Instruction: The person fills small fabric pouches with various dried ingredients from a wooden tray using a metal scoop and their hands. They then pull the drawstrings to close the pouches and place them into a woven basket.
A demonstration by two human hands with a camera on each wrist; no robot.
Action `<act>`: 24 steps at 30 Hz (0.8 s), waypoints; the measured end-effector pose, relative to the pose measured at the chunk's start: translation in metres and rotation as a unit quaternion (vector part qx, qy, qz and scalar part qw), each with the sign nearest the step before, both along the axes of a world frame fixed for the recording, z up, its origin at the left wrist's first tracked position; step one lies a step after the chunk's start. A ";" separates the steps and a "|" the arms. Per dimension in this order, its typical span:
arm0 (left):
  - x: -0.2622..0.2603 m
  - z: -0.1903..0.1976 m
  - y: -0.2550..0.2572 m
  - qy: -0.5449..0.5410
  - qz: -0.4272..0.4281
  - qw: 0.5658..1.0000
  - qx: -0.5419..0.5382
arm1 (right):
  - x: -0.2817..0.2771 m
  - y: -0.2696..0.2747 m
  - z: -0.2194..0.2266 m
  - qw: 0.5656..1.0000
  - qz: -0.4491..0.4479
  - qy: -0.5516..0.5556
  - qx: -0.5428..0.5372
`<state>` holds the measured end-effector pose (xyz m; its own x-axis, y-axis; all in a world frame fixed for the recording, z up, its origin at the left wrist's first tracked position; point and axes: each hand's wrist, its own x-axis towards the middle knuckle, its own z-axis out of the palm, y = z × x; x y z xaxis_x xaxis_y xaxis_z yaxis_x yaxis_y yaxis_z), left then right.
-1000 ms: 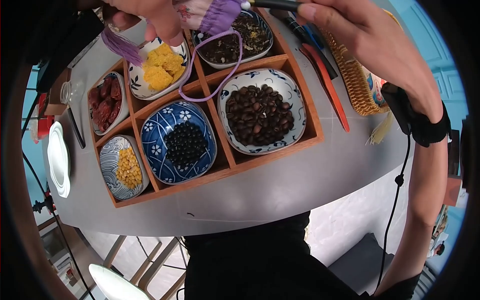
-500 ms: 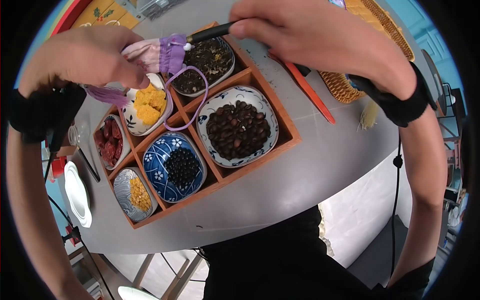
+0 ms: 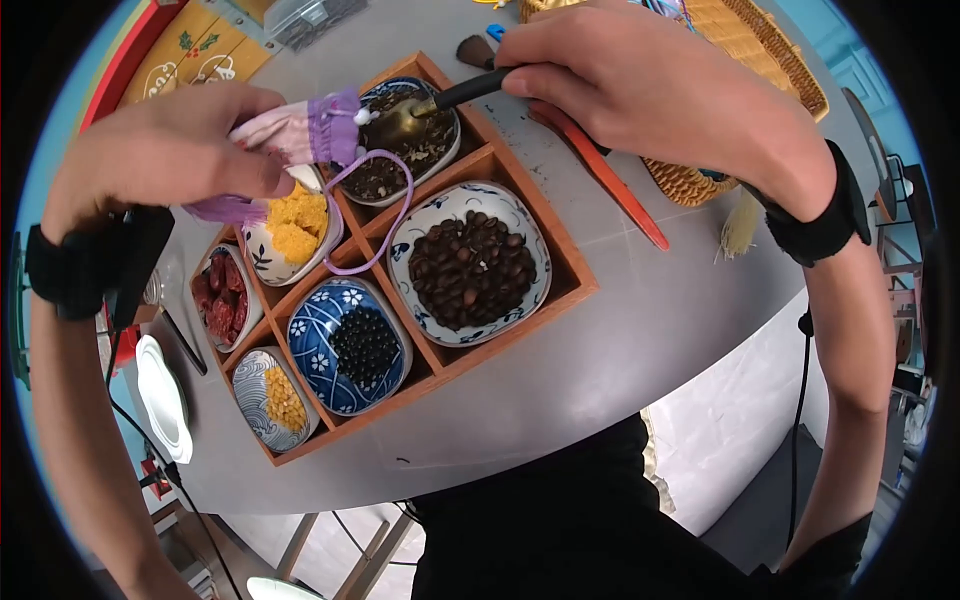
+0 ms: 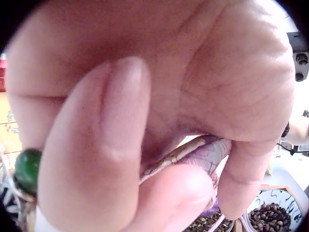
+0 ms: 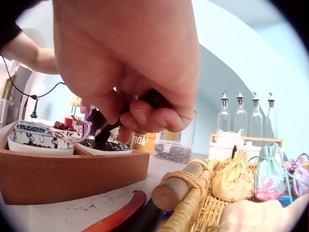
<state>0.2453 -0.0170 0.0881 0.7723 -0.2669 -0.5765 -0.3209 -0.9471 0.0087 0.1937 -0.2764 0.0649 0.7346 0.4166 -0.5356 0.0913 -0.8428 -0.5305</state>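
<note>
My left hand (image 3: pixel 165 145) grips a pink and purple drawstring pouch (image 3: pixel 290 130), its purple cord loop hanging over the wooden tray. In the left wrist view the fingers curl round the pouch (image 4: pixel 212 154). The right hand (image 3: pixel 650 90) holds a spoon by its black handle (image 3: pixel 472 91). The spoon's gold-coloured bowl (image 3: pixel 402 122) dips to the dark dried leaves (image 3: pixel 425 152), just right of the pouch's gathered mouth. From the right wrist view, the spoon slants down to the leaf dish, with fingers (image 5: pixel 152 113) curled round its handle.
The divided wooden tray (image 3: pixel 590 285) also bears dishes of brown beans (image 3: pixel 470 270), black beans (image 3: pixel 365 345), yellow kernels (image 3: pixel 283 400), yellow chunks (image 3: pixel 298 225) and red dates (image 3: pixel 220 297). Red tongs (image 3: pixel 610 185) lie to its right. A wicker basket (image 5: pixel 193 208) holds several pouches (image 5: pixel 234 181).
The spoon has come out of the pouch's mouth, and its bowl now shows at the dried leaves. Both hands and the pouch sit lower in the head view than a second ago.
</note>
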 end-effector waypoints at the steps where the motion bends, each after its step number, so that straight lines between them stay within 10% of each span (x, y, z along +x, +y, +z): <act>1: -0.001 -0.001 0.003 0.029 0.023 0.999 -0.034 | -0.014 -0.007 -0.017 0.947 0.097 -0.307 -0.009; 14: -0.005 0.001 0.006 0.080 0.082 0.990 -0.085 | -0.023 -0.011 0.004 0.951 0.046 -0.301 0.053; 17: -0.012 0.005 -0.001 0.084 0.109 0.986 -0.090 | -0.001 0.005 0.015 0.986 0.094 -0.045 0.131; 20: -0.010 0.007 -0.008 0.116 0.131 0.979 -0.103 | 0.009 0.056 -0.044 0.970 -0.109 -0.202 -0.078; 21: -0.006 0.007 -0.010 0.101 0.094 0.988 -0.073 | 0.023 0.043 -0.072 0.883 0.088 -0.458 -0.058; 22: -0.003 0.006 -0.012 0.087 0.055 0.994 -0.046 | 0.030 0.029 -0.088 0.698 0.277 -0.660 -0.032; 24: -0.001 0.002 -0.011 0.087 0.045 0.993 -0.060 | 0.031 0.018 -0.095 0.673 0.279 -0.685 -0.006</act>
<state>0.2443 -0.0277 0.0904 0.6875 -0.2760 -0.6716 -0.2192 -0.9607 0.1704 0.2252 -0.2581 -0.0298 0.2732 0.8341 0.4792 0.7915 -0.4780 0.3808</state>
